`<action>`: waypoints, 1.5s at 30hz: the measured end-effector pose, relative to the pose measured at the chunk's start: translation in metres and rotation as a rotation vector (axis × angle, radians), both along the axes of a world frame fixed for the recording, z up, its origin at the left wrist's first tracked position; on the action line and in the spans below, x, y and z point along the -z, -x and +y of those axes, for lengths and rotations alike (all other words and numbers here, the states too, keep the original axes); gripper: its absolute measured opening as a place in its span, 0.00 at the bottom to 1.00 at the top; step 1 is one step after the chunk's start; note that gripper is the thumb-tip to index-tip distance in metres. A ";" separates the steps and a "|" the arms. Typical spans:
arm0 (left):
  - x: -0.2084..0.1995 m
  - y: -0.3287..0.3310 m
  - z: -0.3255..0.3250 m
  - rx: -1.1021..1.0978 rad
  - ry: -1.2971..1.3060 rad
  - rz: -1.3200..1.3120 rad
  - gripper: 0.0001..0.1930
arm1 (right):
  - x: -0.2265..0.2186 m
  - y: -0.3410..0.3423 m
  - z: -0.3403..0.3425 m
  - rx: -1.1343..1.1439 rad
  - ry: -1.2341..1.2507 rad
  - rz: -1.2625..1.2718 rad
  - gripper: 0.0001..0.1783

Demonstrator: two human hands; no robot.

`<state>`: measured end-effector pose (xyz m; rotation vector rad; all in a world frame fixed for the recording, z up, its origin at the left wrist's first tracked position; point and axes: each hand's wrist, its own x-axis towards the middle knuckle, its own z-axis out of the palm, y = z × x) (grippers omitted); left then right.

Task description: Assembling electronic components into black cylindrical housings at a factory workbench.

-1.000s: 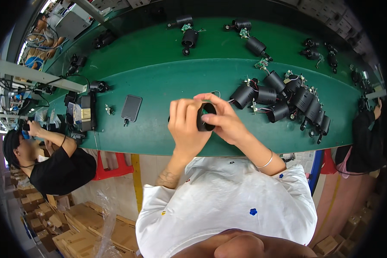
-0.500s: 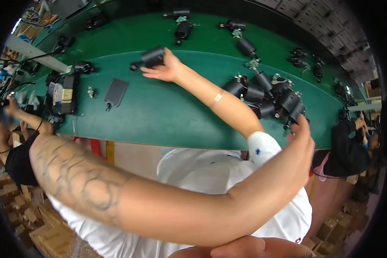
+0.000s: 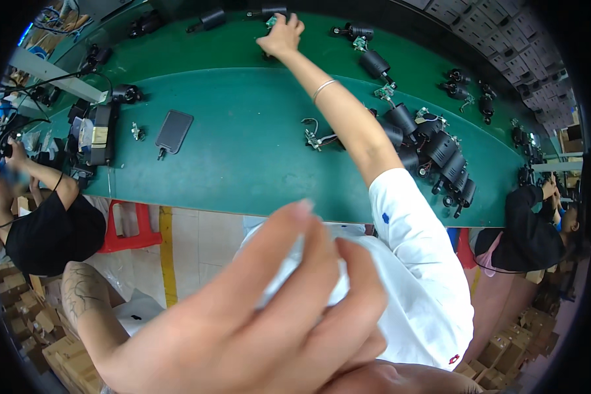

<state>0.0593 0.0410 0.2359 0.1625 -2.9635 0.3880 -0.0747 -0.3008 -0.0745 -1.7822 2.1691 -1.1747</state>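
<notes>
My right hand [image 3: 282, 36] reaches across to the far side of the green bench, its fingers spread over a black cylindrical housing that it mostly hides. Its fingertips are beside a small green circuit board [image 3: 271, 22]; whether they touch it I cannot tell. Another black housing [image 3: 207, 20] lies left of that hand. My left hand [image 3: 262, 308] is large and blurred close to the camera, its fingers loosely curled with gaps between them and nothing visible in them. Near my right forearm lies a small metal part with wires [image 3: 318, 136].
A pile of black housings [image 3: 440, 151] sits right of my arm; more housings [image 3: 374, 64] with circuit boards lie along the back. At left are a flat dark pad [image 3: 174, 131], a small part [image 3: 138, 131] and a black box [image 3: 102, 134]. Other people [image 3: 52, 223] work at both sides.
My right hand has let go of a black housing, which now lies at the far left back, and moved farther across the bench. My left hand has moved from beside the pile to close before the camera.
</notes>
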 end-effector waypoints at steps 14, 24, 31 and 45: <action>0.204 -0.014 -0.030 -0.860 -0.943 1.385 0.46 | -0.128 0.050 0.214 -0.880 0.201 -0.251 0.34; 0.218 0.042 -0.025 -0.293 -1.322 1.244 0.45 | -0.085 0.097 0.304 -0.709 0.498 -0.611 0.19; 0.218 0.061 -0.015 0.126 -1.801 1.217 0.41 | -0.073 0.103 0.287 -0.814 -0.161 -1.437 0.16; 0.218 0.053 -0.015 0.215 -2.258 1.198 0.43 | -0.083 0.100 0.291 -0.870 0.177 -1.130 0.05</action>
